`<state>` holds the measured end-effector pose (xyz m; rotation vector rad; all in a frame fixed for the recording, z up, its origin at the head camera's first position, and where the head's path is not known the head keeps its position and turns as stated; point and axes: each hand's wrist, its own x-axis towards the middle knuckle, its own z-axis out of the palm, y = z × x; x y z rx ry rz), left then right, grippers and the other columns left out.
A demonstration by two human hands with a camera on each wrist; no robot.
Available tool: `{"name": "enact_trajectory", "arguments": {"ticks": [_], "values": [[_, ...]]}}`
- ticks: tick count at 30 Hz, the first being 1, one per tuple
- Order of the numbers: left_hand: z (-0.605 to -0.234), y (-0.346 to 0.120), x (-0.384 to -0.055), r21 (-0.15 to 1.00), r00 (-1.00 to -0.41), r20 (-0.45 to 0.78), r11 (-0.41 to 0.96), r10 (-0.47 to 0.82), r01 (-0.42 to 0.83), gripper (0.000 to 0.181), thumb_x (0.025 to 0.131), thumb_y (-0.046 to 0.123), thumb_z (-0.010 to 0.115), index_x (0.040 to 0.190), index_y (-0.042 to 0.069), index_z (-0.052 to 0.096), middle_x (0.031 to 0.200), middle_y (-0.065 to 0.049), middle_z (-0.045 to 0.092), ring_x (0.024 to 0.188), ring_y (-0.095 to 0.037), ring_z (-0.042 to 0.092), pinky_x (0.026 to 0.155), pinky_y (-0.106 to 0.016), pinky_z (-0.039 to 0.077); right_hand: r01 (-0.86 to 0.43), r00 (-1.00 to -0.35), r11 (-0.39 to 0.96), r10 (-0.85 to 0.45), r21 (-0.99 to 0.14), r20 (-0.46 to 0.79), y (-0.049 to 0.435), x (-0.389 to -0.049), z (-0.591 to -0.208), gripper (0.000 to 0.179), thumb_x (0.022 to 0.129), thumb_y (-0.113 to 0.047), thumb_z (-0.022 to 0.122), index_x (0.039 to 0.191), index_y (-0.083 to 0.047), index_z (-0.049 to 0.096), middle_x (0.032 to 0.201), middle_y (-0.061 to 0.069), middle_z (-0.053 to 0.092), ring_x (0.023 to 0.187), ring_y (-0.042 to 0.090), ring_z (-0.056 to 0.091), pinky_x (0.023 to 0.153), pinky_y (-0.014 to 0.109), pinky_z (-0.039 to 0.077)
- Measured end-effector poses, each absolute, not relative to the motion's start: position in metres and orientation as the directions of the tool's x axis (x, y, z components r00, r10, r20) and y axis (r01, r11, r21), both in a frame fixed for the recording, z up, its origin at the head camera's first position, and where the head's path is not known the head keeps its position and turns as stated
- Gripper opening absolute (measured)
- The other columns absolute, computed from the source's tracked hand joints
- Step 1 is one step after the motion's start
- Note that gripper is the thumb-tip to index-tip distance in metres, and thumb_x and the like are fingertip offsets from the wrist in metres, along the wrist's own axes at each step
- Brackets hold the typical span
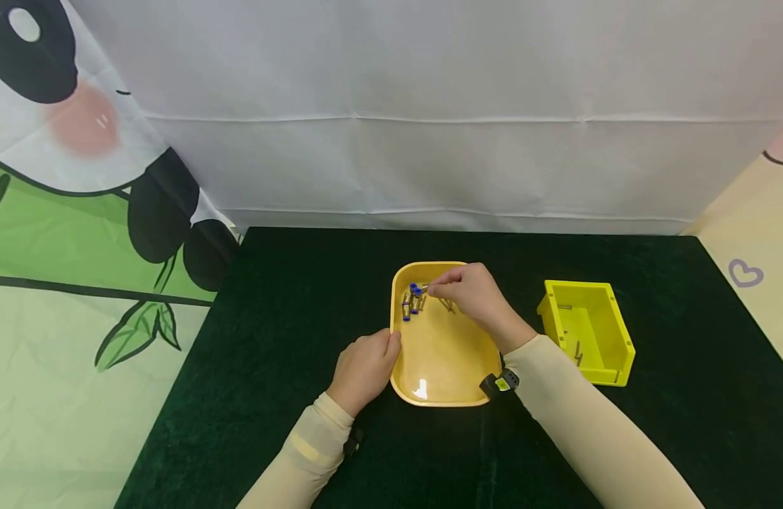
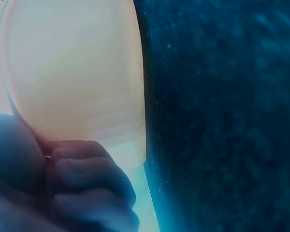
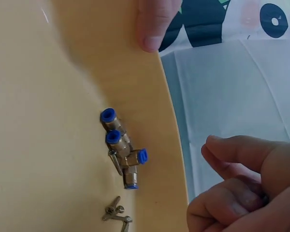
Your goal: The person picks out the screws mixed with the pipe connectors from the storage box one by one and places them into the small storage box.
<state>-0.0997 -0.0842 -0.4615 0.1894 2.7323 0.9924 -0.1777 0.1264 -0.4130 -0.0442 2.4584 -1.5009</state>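
Observation:
My left hand (image 1: 364,371) grips the left rim of an orange-yellow tray (image 1: 442,375), thumb over the edge. In the left wrist view its fingers (image 2: 87,174) curl against the tray's outside. Several brass push-in fittings (image 3: 117,145) with blue ends cluster along the tray's left side, and a few small screws (image 3: 120,211) lie near them. My right hand (image 1: 474,293) hangs over the tray's far part, its fingertips close by the fittings in the head view. Thumb and forefinger come together, the other fingers curled; I cannot tell whether something small is held between them.
A bright yellow bin (image 1: 598,332) stands to the right of the tray, with several small screws (image 1: 579,353) inside. Both sit on a dark green cloth-covered table (image 1: 302,283). A pale fabric backdrop (image 1: 398,162) rises behind the table, and a printed panda cloth hangs at the left.

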Motion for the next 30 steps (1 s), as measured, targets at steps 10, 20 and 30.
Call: {"name": "enact_trajectory", "arguments": {"ticks": [10,20,30], "values": [[-0.461,-0.082,-0.1,0.638,-0.966,-0.149,0.767,0.211,0.07,0.035,0.108,0.036,0.036,0.092,0.017,0.06,0.063,0.002,0.057,0.05,-0.015,0.056,0.05,-0.031,0.047,0.198,-0.954,0.47,-0.108,-0.86,-0.279,0.121,-0.195,-0.428,0.014,0.092,-0.025,0.072,0.095,-0.012,0.076,0.106,0.008,0.067,0.101,0.033,0.063,0.083,0.041,0.057],[-0.461,-0.08,-0.101,0.641,-0.964,-0.145,0.764,0.221,0.079,0.035,0.108,0.036,0.036,0.092,0.016,0.061,0.063,0.002,0.057,0.05,-0.016,0.056,0.049,-0.031,0.046,0.094,-0.959,0.583,-0.165,-0.807,-0.231,0.116,-0.204,-0.447,0.013,0.09,-0.02,0.072,0.09,-0.009,0.078,0.088,0.012,0.073,0.073,0.027,0.068,0.058,0.028,0.053],[-0.461,-0.081,-0.102,0.641,-0.963,-0.138,0.762,0.229,0.089,0.035,0.108,0.036,0.036,0.09,0.018,0.06,0.064,0.002,0.057,0.05,-0.015,0.056,0.048,-0.031,0.046,0.007,-0.939,0.621,-0.266,-0.784,-0.219,0.107,-0.204,-0.46,0.01,0.09,-0.017,0.073,0.084,-0.01,0.078,0.083,0.003,0.072,0.071,0.017,0.066,0.063,0.026,0.054]]}}
